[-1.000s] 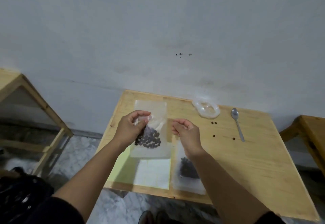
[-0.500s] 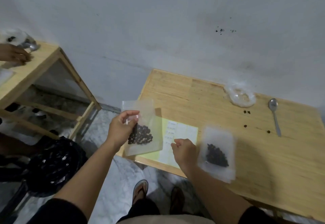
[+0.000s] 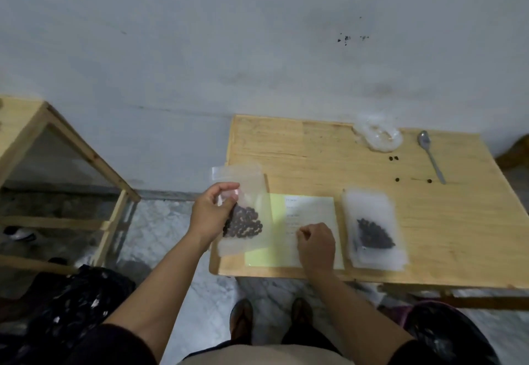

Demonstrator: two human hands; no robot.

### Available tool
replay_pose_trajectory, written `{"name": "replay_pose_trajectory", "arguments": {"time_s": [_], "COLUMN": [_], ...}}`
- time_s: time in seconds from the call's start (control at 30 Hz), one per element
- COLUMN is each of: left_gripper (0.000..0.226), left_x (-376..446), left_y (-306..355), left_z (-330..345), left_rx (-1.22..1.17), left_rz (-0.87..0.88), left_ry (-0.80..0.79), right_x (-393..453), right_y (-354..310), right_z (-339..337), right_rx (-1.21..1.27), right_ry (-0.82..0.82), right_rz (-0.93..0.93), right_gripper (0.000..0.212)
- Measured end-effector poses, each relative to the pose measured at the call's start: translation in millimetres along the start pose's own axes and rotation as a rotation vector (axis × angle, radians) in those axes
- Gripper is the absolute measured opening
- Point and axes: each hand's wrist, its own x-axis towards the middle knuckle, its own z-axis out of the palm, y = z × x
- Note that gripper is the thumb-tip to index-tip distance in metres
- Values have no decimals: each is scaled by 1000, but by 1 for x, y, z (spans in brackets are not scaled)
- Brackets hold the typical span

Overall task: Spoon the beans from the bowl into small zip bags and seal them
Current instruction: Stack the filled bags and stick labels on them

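Left hand (image 3: 210, 215) pinches a small zip bag (image 3: 243, 213) between thumb and fingers, about halfway up its left edge, holding it just off the table's (image 3: 286, 147) near-left corner. Bag's upright, long axis vertical, zip end up. It's clear plastic with dark beans (image 3: 244, 223) clumped low. Right hand (image 3: 316, 245) is a loose fist resting on the yellow-white sheet (image 3: 310, 210), gripping nothing I can see.

Bare room: wooden tables (image 3: 315, 147), plaster wall (image 3: 200, 49)
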Motion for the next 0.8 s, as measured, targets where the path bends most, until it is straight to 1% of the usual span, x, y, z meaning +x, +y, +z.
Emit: {"name": "replay_pose_trajectory", "arguments": {"time_s": [0.1, 0.17, 0.27, 0.37, 0.4, 0.47, 0.6, 0.67, 0.8], "left_gripper": [19, 19, 20, 21, 22, 24, 28, 31, 33], "left_x": [4, 7, 12, 16, 17, 16, 15, 13, 11], "left_y": [-1, 1, 6, 11, 13, 17, 29, 35, 41], "left_z": [-1, 1, 4, 9, 11, 15, 22, 23, 20], "left_rx": [8, 14, 37, 56, 57, 51, 40, 37, 37], "left_rz": [2, 15, 57, 76, 78, 94, 151, 173, 193], "left_ry": [-58, -80, -96, -132, -148, -187, -281, -315, -335], "right_x": [-2, -2, -3, 3, 6, 12, 18, 21, 24], "right_y": [-4, -6, -12, -30, -39, -62, -97, -104, -109], "right_z": [0, -1, -8, -25, -32, -45, -57, -58, -57], "right_rx": [-39, -25, 83, 240, 289, 355, 316, 267, 234], "right_ry": [10, -18, -28, 86, 104, 79, -17, -27, 7], "right_rz": [-12, -8, 17, 25, 15, -38, -181, -203, -195], "right_gripper": [13, 11, 12, 8, 7, 7, 7, 7, 8]}}
